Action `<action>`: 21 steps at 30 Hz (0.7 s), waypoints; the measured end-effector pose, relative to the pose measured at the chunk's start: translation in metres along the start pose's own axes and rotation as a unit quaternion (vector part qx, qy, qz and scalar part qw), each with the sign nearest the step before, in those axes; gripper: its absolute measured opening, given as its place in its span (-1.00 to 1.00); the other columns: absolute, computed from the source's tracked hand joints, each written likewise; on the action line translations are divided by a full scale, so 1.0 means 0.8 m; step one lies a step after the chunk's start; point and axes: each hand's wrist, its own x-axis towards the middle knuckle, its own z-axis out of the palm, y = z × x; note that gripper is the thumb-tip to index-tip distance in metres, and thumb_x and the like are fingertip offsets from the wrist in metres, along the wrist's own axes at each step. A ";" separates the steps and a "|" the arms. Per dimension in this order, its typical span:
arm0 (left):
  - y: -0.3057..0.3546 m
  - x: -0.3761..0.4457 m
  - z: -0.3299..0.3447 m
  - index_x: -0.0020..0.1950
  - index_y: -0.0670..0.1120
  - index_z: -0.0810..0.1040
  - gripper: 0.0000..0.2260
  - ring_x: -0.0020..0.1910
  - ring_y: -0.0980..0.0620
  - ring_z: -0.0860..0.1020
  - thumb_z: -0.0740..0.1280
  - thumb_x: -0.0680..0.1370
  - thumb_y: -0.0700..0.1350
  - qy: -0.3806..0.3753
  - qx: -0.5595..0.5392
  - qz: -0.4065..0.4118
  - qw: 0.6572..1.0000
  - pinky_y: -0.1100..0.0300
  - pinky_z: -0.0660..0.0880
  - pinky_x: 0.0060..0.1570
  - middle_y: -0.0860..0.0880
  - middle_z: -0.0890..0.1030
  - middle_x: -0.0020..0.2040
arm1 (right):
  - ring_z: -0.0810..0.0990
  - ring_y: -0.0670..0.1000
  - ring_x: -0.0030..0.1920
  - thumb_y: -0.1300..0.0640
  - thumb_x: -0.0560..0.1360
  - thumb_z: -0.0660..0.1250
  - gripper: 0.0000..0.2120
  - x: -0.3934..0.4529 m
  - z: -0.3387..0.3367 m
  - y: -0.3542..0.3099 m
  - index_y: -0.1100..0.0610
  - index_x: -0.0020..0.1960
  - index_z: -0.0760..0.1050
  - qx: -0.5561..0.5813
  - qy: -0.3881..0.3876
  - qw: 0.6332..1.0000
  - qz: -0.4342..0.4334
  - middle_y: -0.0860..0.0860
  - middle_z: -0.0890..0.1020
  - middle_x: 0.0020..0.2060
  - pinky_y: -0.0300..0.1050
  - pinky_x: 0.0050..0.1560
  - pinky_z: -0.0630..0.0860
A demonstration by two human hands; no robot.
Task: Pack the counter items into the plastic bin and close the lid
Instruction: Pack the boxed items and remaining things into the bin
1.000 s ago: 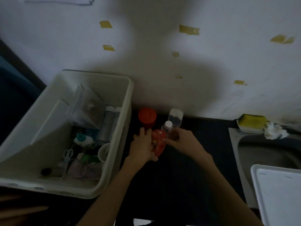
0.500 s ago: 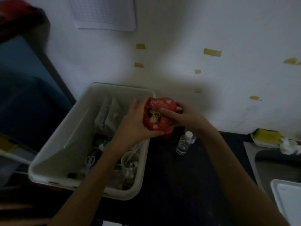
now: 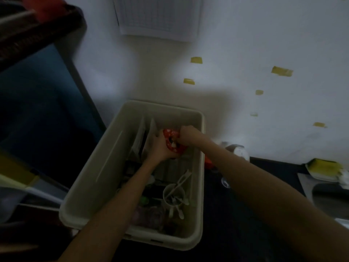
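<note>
The pale plastic bin (image 3: pixel 105 167) stands on the dark counter against the wall. Inside its far end, both hands hold a red patterned packet (image 3: pixel 171 141). My left hand (image 3: pixel 160 148) grips it from the left and below. My right hand (image 3: pixel 188 136) pinches its right edge. A white cup (image 3: pixel 173 193) with plastic cutlery stands in the bin nearer me, beside flat packets and other small items that are too dark to name.
Right of the bin, a red-lidded jar (image 3: pixel 208 162) and a clear bottle (image 3: pixel 238 150) stand on the counter by the wall. A yellow sponge (image 3: pixel 321 167) lies at the sink's (image 3: pixel 328 197) edge, far right. A dark shelf (image 3: pixel 37 35) looms at upper left.
Both hands lifted the red packet off the counter, carried it left over the bin rim, and lowered it into the bin's far end. The view swung left.
</note>
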 end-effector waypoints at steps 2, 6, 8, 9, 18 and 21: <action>-0.007 0.011 0.014 0.30 -0.03 0.45 -0.15 0.22 0.05 0.52 0.44 0.07 0.29 -0.041 0.073 -0.072 0.994 0.20 0.46 0.20 -0.02 0.50 0.20 | 0.60 0.18 0.14 -0.02 0.60 0.23 -0.59 0.015 0.009 -0.001 0.32 0.20 0.53 -0.023 -0.022 0.999 0.005 0.22 0.62 0.14 -0.06 0.04 0.49; -0.035 0.027 0.039 0.44 -0.09 0.39 -0.22 0.37 -0.09 0.41 0.56 0.30 0.12 -0.084 0.123 -0.090 0.985 0.15 0.29 0.33 -0.14 0.44 0.40 | 0.58 0.15 0.19 0.05 0.59 0.27 -0.63 0.029 0.032 0.000 0.31 0.25 0.51 -0.050 -0.068 0.996 0.008 0.19 0.59 0.19 -0.08 0.13 0.47; -0.042 0.027 0.045 0.44 -0.13 0.39 -0.31 0.38 -0.10 0.41 0.52 0.39 0.04 -0.081 0.109 -0.105 0.985 0.17 0.28 0.33 -0.16 0.43 0.41 | 0.57 0.15 0.19 0.09 0.57 0.31 -0.65 0.037 0.049 0.001 0.30 0.24 0.51 -0.057 -0.085 0.995 0.014 0.20 0.59 0.19 -0.08 0.15 0.47; -0.045 0.027 0.049 0.46 -0.15 0.36 -0.34 0.37 -0.12 0.41 0.49 0.43 0.02 -0.071 0.097 -0.122 0.985 0.14 0.31 0.32 -0.18 0.43 0.41 | 0.58 0.15 0.18 0.10 0.56 0.32 -0.66 0.042 0.057 0.003 0.30 0.23 0.51 -0.059 -0.087 0.994 0.013 0.21 0.59 0.18 -0.08 0.12 0.48; -0.056 0.027 0.068 0.52 -0.19 0.20 -0.61 0.38 -0.17 0.38 0.05 0.69 -0.14 0.003 0.082 -0.119 0.989 0.09 0.31 0.33 -0.23 0.33 0.46 | 0.39 0.21 0.38 0.19 0.53 0.30 -0.45 0.062 0.085 0.011 0.16 0.48 0.24 -0.034 -0.057 0.997 -0.040 0.21 0.41 0.38 0.05 0.42 0.30; -0.050 0.028 0.070 0.52 -0.21 0.17 -0.59 0.41 -0.16 0.35 0.09 0.68 -0.15 0.029 0.079 -0.136 0.987 0.09 0.27 0.36 -0.24 0.30 0.47 | 0.40 0.20 0.38 0.20 0.56 0.26 -0.57 0.067 0.078 0.010 0.20 0.42 0.34 -0.044 -0.079 0.995 -0.042 0.22 0.43 0.37 0.00 0.41 0.30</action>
